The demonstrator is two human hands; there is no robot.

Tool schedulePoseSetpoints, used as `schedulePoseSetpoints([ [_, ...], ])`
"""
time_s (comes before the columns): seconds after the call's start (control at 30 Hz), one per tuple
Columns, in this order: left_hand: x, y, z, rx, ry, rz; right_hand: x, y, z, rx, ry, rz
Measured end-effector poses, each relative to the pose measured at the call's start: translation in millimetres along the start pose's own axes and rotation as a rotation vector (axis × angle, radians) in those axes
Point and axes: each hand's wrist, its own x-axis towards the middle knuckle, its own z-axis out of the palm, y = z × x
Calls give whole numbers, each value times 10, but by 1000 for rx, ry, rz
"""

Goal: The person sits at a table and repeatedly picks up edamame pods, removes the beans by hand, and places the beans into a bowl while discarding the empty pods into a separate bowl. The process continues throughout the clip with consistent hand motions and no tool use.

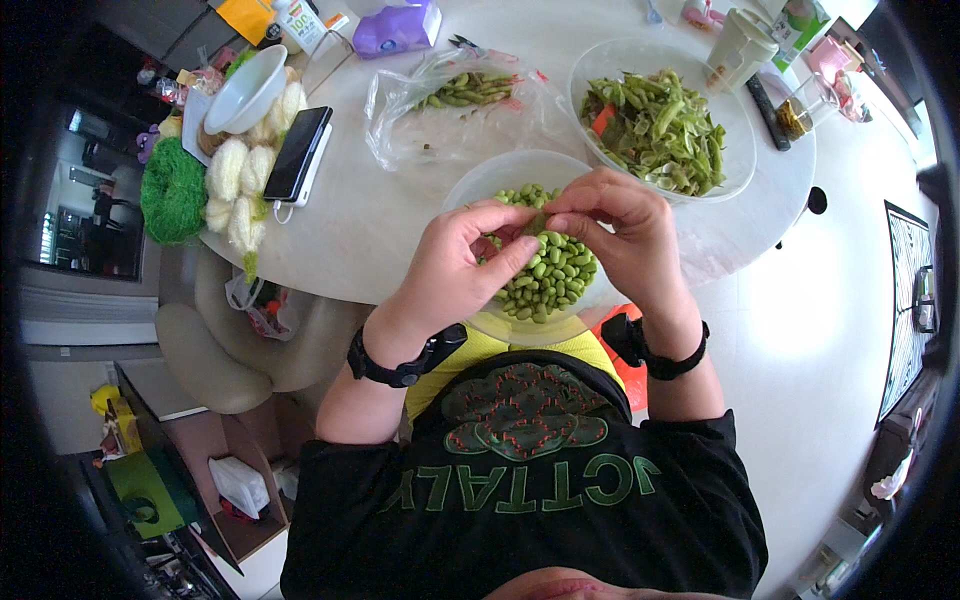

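My left hand (469, 259) and my right hand (619, 232) meet above a clear bowl (472, 180) of shelled green soybeans (559, 270) at the table's near edge. Between their fingertips they pinch a green pod (538, 220), mostly hidden by the fingers. Behind the bowl, unshelled pods (472, 90) lie on a crumpled clear plastic bag (390, 120). To the right, a larger clear bowl (739, 172) holds a heap of green pods and empty hulls (660, 127), with an orange piece (603, 118) among them.
A phone (298, 154) on a white power bank, yarn skeins (240, 172) and a white bowl (247, 90) are at the left. Scissors (463, 41) and a purple tissue pack (396, 28) lie at the back. A pitcher (741, 51), a black remote (768, 112) and a jar (795, 118) stand right.
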Motion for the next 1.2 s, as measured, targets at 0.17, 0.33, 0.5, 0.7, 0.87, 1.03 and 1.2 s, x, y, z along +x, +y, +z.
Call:
schedulePoseSetpoints([
  [0.17, -16, -13, 50, 221, 67, 101, -38, -19, 73, -22, 10, 28],
  [0.33, -11, 9, 59, 164, 101, 93, -52, -30, 113, -94, 51, -22],
  [0.5, -26, -12, 63, -18, 137, 72, -67, -21, 100, -159, 62, -82],
  [0.7, -20, -31, 86, 236, 224, 232, -91, -5, 99, -222, 36, -139],
  [0.87, -74, 16, 77, 317, 169, 165, -115, -27, 133, -234, 46, -143],
  [1.03, -70, -41, 84, 354, 210, 226, -121, -39, 183, -291, 52, -209],
  [1.2, -29, -79, 99, 409, 260, 314, -125, -30, 186, -355, 57, -247],
])
